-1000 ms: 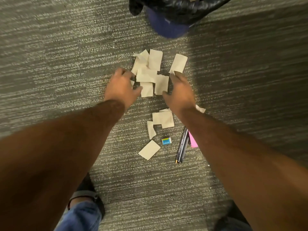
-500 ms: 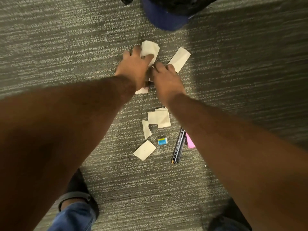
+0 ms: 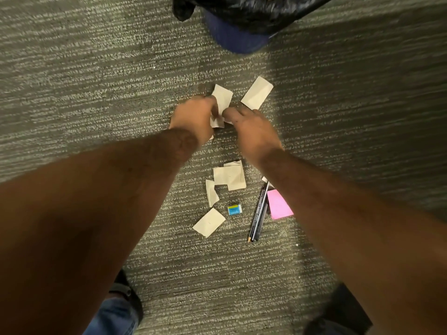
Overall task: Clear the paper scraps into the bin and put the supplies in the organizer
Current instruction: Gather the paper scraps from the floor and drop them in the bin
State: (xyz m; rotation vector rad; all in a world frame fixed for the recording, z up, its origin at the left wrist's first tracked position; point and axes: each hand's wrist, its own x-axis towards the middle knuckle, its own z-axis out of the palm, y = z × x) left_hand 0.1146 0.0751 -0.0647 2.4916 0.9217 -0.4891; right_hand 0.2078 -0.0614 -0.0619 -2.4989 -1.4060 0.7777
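Beige paper scraps lie on grey carpet. My left hand [image 3: 193, 117] and my right hand [image 3: 251, 126] are pressed together around a bunch of gathered scraps [image 3: 221, 102], which stick up between the fingers. One loose scrap [image 3: 257, 93] lies just right of the hands. Closer to me sit a small cluster of scraps [image 3: 231, 176], a curled scrap [image 3: 211, 193] and a flat scrap [image 3: 209, 222]. A blue eraser [image 3: 234, 210], dark pencils [image 3: 258, 213] and a pink sticky pad [image 3: 278, 204] lie under my right forearm.
A dark blue bin [image 3: 237, 35] with a black plastic liner [image 3: 254, 8] stands at the top centre, just beyond the hands. My shoes show at the bottom: one [image 3: 125, 293] on the left, one [image 3: 343, 308] on the right. No organizer is in view.
My hands went from spread apart over the far pile to closed together on it. Most scraps of that pile are now bunched between them, leaving one loose at the right.
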